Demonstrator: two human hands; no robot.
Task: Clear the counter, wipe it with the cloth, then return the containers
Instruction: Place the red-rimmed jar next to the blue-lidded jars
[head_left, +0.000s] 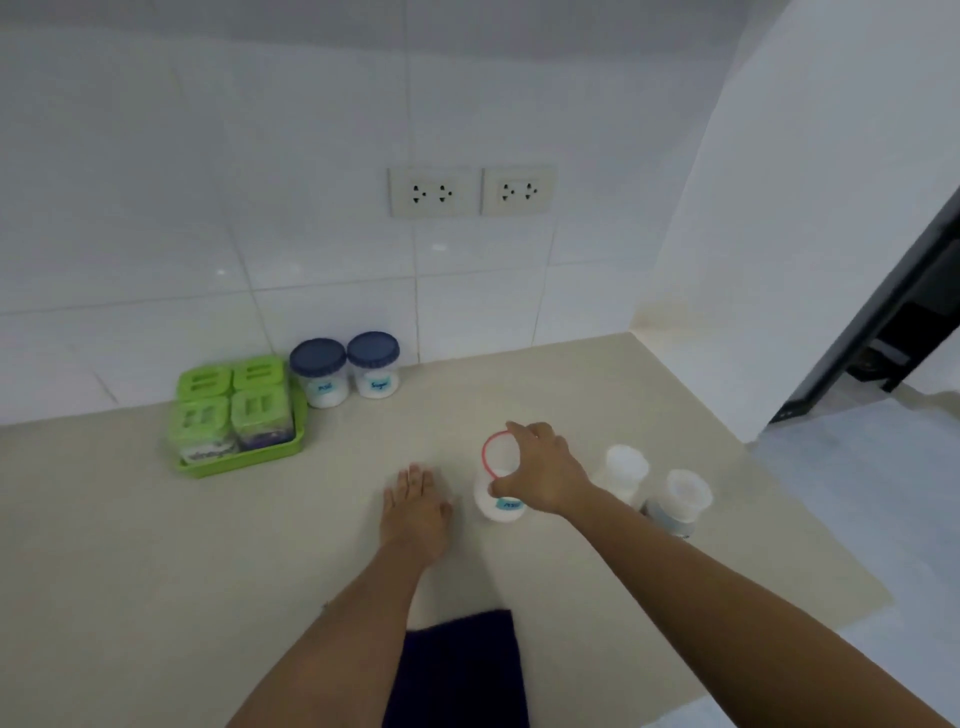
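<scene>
The right grip (535, 467) is closed over the red-rimmed jar (500, 486) at the counter (156, 545) centre, the left grip (415, 506) lies flat and empty at nine o'clock, and the jar could be tipped by a top-heavy hold.

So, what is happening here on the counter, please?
A person is working at a beige counter. The right hand grips a pink-rimmed jar with a blue label, while the left hand rests flat beside it. Two white-lidded jars stand to the right. A green tray of green-lidded containers and two blue-lidded jars sit by the wall. A dark blue cloth lies at the near edge.
</scene>
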